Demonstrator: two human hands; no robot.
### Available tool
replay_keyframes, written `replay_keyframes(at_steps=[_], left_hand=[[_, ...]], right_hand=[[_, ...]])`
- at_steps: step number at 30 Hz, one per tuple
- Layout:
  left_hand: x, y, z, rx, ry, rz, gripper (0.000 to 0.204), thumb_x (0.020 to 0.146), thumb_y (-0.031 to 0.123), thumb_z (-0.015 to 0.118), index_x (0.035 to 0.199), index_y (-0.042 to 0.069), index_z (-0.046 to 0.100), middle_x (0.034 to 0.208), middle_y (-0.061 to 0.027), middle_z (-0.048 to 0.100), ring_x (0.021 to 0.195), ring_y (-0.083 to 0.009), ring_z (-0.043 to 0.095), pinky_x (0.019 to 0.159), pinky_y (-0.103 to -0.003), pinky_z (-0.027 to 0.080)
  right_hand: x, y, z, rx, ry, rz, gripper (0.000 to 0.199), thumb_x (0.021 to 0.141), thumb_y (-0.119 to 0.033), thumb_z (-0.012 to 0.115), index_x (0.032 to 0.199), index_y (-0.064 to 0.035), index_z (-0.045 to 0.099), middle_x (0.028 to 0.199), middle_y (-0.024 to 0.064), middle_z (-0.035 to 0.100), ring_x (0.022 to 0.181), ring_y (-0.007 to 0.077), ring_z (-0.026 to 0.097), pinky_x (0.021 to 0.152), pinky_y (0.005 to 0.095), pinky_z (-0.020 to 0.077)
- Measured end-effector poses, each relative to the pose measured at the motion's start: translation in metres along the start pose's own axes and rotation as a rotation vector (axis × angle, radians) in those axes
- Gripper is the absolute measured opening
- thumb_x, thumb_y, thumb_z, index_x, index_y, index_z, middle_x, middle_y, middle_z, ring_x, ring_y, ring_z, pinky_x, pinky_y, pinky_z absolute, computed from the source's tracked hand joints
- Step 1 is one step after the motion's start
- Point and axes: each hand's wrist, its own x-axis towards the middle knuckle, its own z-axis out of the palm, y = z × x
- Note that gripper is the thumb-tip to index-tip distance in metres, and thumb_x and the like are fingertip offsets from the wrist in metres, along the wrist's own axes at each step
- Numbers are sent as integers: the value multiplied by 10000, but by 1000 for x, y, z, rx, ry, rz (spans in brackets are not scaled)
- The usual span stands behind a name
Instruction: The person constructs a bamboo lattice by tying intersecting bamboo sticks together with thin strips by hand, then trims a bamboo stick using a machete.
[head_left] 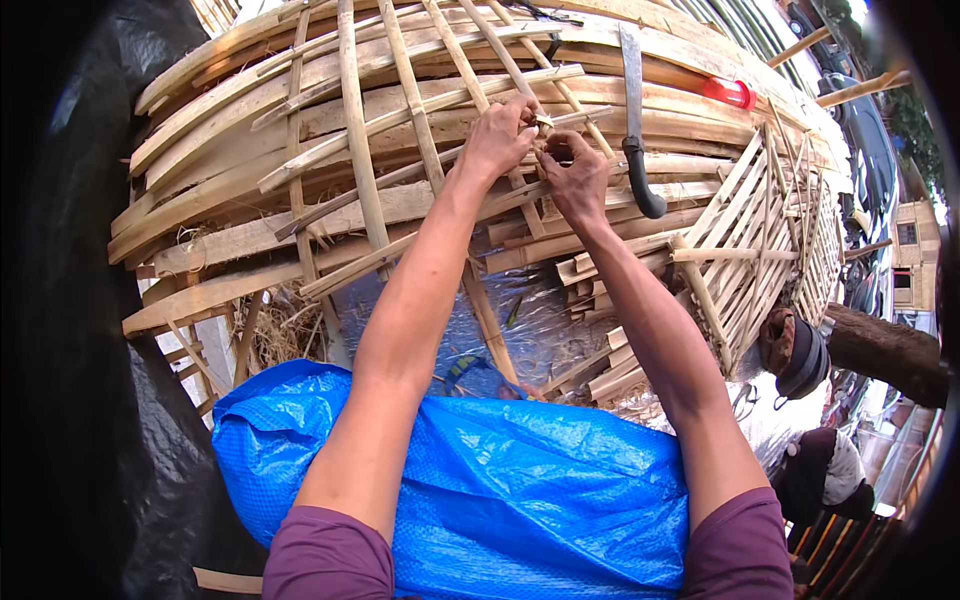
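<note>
Head view: a machete (632,95) lies on a framework of bamboo slats (410,90), its blade pointing away from the person and its black hooked handle toward them. Just left of the machete, both bare hands meet over a crossing of the slats. The left hand (505,135) has its thumb and fingertips pinched together on a thin pale binding strip (543,121), which sits between the two hands, left of the machete's blade. The right hand (577,175), just beside the machete's handle, curves its thumb and forefinger toward each other close to that strip; whether they pinch it I cannot tell.

Broad split-bamboo lengths (225,245) run under the slats, reaching well out to the left of the machete. A translucent red cylinder (730,93) rests to the right of the blade. Right of the handle and nearer the person stands a slatted bamboo panel (740,255). Well below the machete, a blue woven tarpaulin (530,490) spreads between the person's forearms, near the purple sleeves (330,555).
</note>
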Motion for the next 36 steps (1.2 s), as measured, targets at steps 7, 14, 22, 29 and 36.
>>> replay_keyframes(at_steps=[7,14,22,29,36], left_hand=[[3,-1,2,71,42,22,250,846,101,658,1074,34,580,928,-174,701,925,-334,682,814,-408,530],[1,2,-6,-43,-3,-20,200,862,87,646,1047,40,589,907,-145,700,907,-294,692,803,-397,532],[0,6,-12,-41,-10,38,232,855,42,655,1086,59,656,944,-173,714,906,-316,701,788,-387,560],[-1,5,-9,-38,18,78,224,855,66,668,1079,65,665,953,-165,713,905,-325,699,790,-398,559],[-3,8,-11,-5,31,39,200,864,61,644,1064,48,648,958,-169,710,931,-325,694,813,-398,549]], right_hand=[[6,2,12,173,104,111,206,812,-125,738,973,-15,674,906,128,731,838,204,713,771,327,551],[9,-6,17,121,99,103,200,822,-137,737,969,-11,684,906,139,728,800,237,717,746,324,551],[14,-10,17,-136,167,-31,135,840,-172,719,943,-103,772,932,149,697,808,269,680,725,385,515],[15,-6,20,-187,126,36,168,865,-219,692,978,-104,739,985,112,682,847,306,669,732,406,517],[12,-9,10,-339,62,-142,164,884,-238,659,983,-122,720,961,92,685,849,321,676,717,429,524]])
